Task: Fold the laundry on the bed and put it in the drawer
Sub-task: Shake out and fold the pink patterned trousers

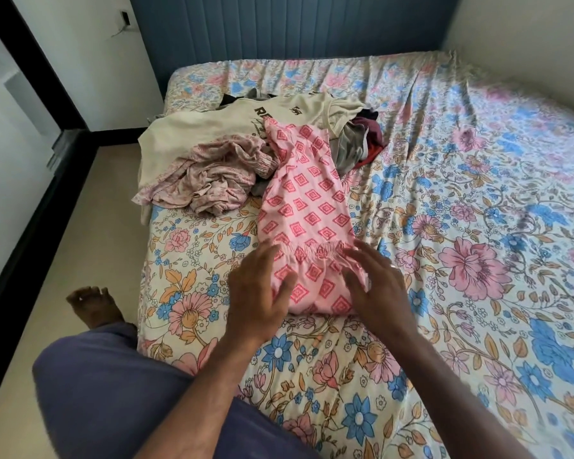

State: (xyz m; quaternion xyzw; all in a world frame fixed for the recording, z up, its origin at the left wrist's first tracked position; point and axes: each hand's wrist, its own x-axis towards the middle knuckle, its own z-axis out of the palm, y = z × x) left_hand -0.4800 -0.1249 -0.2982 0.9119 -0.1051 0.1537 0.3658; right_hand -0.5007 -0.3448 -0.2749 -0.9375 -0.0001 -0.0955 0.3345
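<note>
Two hands are resting flat on the near end of a pink dress (pixel 307 210), the left hand (pixel 256 293) and right hand (pixel 376 286) both with fingers spread and gripping nothing. Lying near the bed's (pixel 478 226) left edge, the dress is pointing lengthwise toward the headboard (pixel 295 24), its far end overlapping the laundry pile (pixel 232 154).

A bed (pixel 444 193) in a floral sheet — pink diamond-print garment (pixel 307 207) at centre, heaped clothes (pixel 232 154) at eleven o'clock.
</note>
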